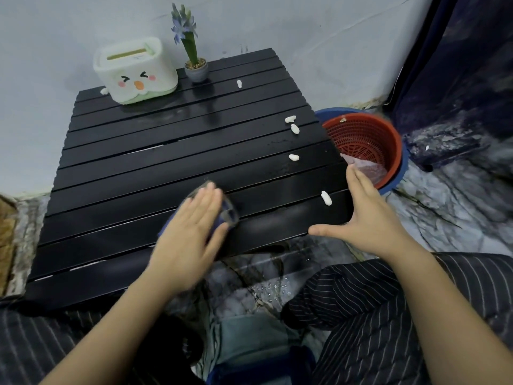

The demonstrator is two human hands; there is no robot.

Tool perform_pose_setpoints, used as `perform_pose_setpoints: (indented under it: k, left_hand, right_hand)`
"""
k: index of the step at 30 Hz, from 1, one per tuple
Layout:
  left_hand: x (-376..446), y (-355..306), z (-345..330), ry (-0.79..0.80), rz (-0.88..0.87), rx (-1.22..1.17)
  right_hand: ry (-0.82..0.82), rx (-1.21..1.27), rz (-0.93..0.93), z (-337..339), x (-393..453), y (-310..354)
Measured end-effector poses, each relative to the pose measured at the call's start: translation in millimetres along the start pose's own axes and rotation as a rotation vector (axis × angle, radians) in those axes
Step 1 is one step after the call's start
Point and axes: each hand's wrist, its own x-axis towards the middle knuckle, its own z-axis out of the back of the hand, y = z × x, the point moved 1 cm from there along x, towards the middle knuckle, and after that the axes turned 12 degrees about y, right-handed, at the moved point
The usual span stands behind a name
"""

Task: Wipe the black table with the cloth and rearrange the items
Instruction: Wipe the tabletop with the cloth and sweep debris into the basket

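Striped trouser legs [388, 315] fill the bottom of the view, and from them two bare forearms reach to a low black slatted table [155, 162]. On its near edge the left hand [191, 240] lies flat, fingers straight and together, pressing a blue cloth [224, 215] against the slats; its grip is open, nothing curled round the fabric, and both hand and cloth are blurred. At the table's near right corner the right hand [366, 215] spreads wide, thumb out along the front edge and fingers pointing along the right side — holding nothing. Several small white pieces [326, 198] (what they are I cannot tell) lie scattered along the right half of the table. At the far left corner stands a white box with a cartoon face [136, 70] and a slot in its lid, contents hidden; just beside it a small grey pot [196, 70] holds a purple-flowered plant [184, 26]. Off the right edge, on the floor, a red perforated basket [363, 145] sits inside a blue basin [399, 173] — pinkish material lies in the basket's bottom.
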Motion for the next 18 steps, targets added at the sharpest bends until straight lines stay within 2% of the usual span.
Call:
perform_pose_setpoints:
  k: [3,5,11,18]
  left_hand:
    - [-32,21,-2,-0.011,0.165,-0.061]
    - [-31,20,-3,0.003,0.167,-0.081]
    - [55,-17,7,0.028,-0.075,-0.023]
    - [199,-113,6,0.078,-0.326,0.061]
  right_hand:
    - [0.009,-0.002,-0.005,0,0,0]
    - [0.012,-0.001,-0.002,1,1,-1]
    - [0.005,-0.003,0.006,2,2,0]
    - [-0.016,0.038,0.034,1,5,-5]
